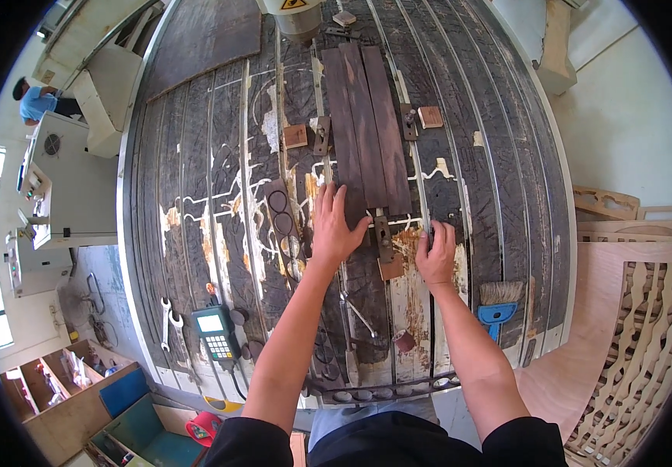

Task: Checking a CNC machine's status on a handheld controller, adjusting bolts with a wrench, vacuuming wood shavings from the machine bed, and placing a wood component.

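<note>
Three dark brown wooden boards (365, 124) lie side by side, lengthwise, on the slotted machine bed (227, 171). My left hand (337, 227) is spread at their near left corner, fingertips by the edge and thumb reaching toward their near end. A metal hold-down clamp (383, 238) sits at that end, over a small wood block (390, 269). Right of this clamp, my right hand (438, 254) is down at a bed rail, its fingers curled and thumb close to them; anything between them is hidden. More clamps (321, 135) (408, 122) flank the boards.
The machine's spindle head (299, 23) hangs beyond the boards. Left lie a strip with round holes (280, 208), wrenches (166, 323) and a handheld keypad controller (216, 332). A blue brush (498, 306) lies right. A person in blue (38, 103) is far left.
</note>
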Action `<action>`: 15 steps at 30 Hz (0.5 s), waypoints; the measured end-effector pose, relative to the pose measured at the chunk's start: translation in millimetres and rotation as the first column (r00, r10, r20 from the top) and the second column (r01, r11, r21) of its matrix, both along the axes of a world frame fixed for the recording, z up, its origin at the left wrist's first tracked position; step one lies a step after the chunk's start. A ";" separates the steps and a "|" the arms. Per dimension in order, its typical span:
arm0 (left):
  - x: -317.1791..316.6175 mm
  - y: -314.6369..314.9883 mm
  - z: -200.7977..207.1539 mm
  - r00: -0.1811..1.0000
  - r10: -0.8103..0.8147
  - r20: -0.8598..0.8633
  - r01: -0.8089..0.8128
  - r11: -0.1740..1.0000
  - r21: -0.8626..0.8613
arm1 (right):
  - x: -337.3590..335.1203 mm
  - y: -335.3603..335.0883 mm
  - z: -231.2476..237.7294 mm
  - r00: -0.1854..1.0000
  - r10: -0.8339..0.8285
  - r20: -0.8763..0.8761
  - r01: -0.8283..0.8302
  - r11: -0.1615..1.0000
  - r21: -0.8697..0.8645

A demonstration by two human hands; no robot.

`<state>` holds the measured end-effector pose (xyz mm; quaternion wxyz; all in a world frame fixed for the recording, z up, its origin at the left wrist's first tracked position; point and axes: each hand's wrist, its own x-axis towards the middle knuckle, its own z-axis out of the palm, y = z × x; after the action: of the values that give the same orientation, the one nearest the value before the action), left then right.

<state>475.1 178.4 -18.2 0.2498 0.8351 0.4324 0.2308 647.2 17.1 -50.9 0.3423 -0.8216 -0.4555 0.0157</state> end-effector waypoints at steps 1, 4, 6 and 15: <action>2.1 1.2 -0.3 0.998 -0.015 -0.058 0.016 1.000 0.007 | 0.0 0.3 0.6 1.000 -0.006 0.001 0.006 1.000 -0.003; 1.0 3.8 -14.2 0.997 -0.046 -0.057 0.049 0.998 0.049 | 0.3 0.7 0.0 1.000 -0.001 0.001 0.001 1.000 -0.006; 1.3 3.9 -17.3 0.998 -0.051 -0.036 0.053 0.997 0.058 | 0.8 0.7 0.0 1.000 -0.002 0.009 0.002 1.000 -0.002; 3.3 3.0 -16.1 0.999 -0.031 -0.031 0.032 0.999 0.044 | -0.6 1.8 4.2 1.000 -0.003 -0.011 0.003 1.000 -0.010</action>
<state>478.4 181.4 -34.3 0.2283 0.8505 0.4176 0.2239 646.6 18.9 -46.7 0.3409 -0.8238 -0.4524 0.0219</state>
